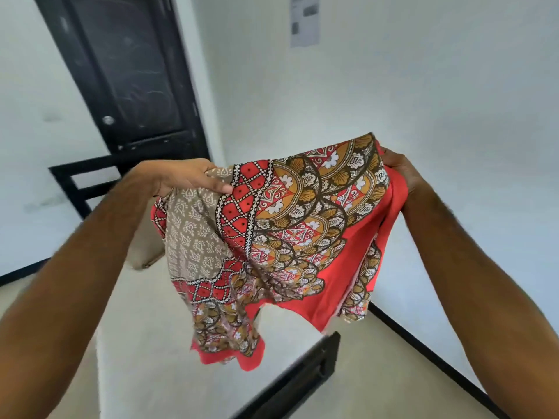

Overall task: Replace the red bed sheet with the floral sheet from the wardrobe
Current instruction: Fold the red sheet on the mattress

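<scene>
We hold the red patterned sheet (290,237) bunched in the air above the bare mattress (157,343), between our 2 hands. Our left hand (184,176) pinches its top edge with curled fingers; our right hand (399,169) grips the opposite edge. A black door (127,74) stands behind.

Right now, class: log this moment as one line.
left hand: grips red sheet | right hand: grips sheet | sheet: bunched, above bare mattress
</scene>
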{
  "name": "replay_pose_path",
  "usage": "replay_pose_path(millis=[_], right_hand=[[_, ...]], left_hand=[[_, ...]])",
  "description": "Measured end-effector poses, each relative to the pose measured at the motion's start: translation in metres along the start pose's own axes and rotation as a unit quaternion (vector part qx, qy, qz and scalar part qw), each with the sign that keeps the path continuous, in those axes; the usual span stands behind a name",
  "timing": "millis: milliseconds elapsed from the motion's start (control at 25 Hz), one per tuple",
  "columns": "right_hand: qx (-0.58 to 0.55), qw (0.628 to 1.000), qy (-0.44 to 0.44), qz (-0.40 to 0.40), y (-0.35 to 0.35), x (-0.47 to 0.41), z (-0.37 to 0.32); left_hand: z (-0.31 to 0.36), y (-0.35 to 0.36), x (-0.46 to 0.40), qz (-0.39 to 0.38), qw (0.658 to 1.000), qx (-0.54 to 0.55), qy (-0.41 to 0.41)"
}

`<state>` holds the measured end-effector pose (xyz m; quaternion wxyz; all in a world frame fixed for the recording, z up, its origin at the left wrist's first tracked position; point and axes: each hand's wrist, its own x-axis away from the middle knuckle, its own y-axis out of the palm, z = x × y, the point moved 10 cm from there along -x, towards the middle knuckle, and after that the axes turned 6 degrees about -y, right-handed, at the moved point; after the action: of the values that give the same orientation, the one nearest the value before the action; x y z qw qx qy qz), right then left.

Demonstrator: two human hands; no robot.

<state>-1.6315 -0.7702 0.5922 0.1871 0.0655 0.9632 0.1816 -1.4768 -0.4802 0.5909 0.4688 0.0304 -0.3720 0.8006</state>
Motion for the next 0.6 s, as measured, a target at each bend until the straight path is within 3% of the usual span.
replay_pose_path(millis=[120, 400, 520, 600], right_hand=[[-0.006, 1.0, -0.019, 0.017, 0.04, -0.038, 0.024], [-0.007, 0.985, 0.026, 0.17, 0.088, -0.095, 0.144], [0.022, 0.98, 0.06, 0.189, 0.072, -0.136, 0.193], [0.097, 0.958, 0.116, 0.245, 0.032, -0.172, 0.251]], left_hand=[[-0.045, -0.041, 0.018, -0.01, 1.0, 0.018, -0.019], [-0.145, -0.119, 0.016, -0.087, 0.996, -0.009, -0.034], [-0.187, -0.137, -0.014, -0.116, 0.99, -0.08, -0.03], [-0.238, -0.142, -0.059, -0.112, 0.986, -0.111, -0.049]])
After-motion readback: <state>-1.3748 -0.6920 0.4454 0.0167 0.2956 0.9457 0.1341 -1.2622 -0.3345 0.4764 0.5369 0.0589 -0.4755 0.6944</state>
